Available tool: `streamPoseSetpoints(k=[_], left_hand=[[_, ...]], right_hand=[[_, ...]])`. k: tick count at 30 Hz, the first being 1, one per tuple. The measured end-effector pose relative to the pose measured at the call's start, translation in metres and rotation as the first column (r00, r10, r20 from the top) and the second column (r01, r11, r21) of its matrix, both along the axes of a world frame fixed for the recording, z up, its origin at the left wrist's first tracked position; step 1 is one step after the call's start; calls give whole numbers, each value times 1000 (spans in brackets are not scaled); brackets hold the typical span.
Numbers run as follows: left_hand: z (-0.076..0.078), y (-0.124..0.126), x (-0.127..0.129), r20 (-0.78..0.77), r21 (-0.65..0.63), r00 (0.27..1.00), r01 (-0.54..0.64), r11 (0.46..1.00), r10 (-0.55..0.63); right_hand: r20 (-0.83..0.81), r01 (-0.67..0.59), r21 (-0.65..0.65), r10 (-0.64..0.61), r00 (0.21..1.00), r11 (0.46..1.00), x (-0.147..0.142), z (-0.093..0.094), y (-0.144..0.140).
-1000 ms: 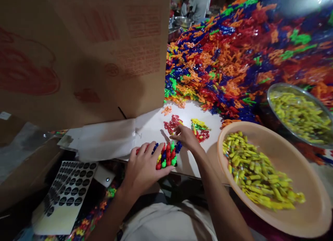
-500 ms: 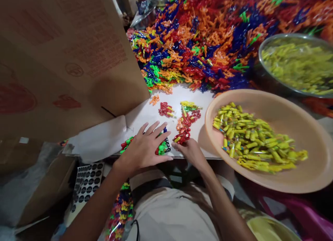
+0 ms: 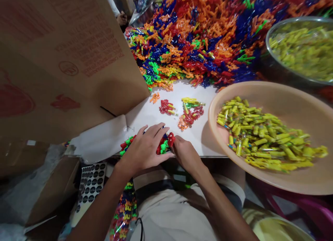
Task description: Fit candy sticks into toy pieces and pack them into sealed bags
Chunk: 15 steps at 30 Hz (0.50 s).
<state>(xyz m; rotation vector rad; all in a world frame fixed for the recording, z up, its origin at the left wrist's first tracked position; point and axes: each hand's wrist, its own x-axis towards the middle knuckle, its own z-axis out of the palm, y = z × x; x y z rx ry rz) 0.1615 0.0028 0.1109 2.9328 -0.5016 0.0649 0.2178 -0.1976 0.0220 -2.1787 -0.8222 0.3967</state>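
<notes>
My left hand (image 3: 147, 145) lies with spread fingers over a row of small red, green and blue plastic toy figures (image 3: 163, 147) at the table's front edge. It covers most of them and whatever is under them. Between the fingertips of my right hand (image 3: 186, 154) is a red toy figure (image 3: 171, 139), at the right end of that row. Just beyond my hands lie loose wrapped toys: a red cluster (image 3: 167, 107), an orange one (image 3: 182, 122), a red one (image 3: 195, 115) and a yellow-green one (image 3: 191, 102). A small orange piece (image 3: 155, 98) lies farther back.
A large cardboard box (image 3: 78, 84) stands at the left. A peach basin (image 3: 307, 119) of yellow tubes is at the right, with a metal bowl (image 3: 269, 36) behind it. A colourful toy heap (image 3: 208, 43) covers the back. A round-sticker sheet (image 3: 91, 185) hangs below the table.
My right hand has moved left from the loose toys to the row's right end, bringing a red toy figure. My left hand stays over the row. The view has shifted slightly.
</notes>
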Motion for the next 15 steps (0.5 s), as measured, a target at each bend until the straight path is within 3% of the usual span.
streamPoseSetpoints(k=[8,15], left_hand=[[5,-2,4,-4,37,999,40,999,-40],[4,-4,5,27,21,999,26,999,-27]], right_hand=[[44,-79,-98,84,995,992,13,11,0],[110,-37,-206,61,992,978,36,25,-4]])
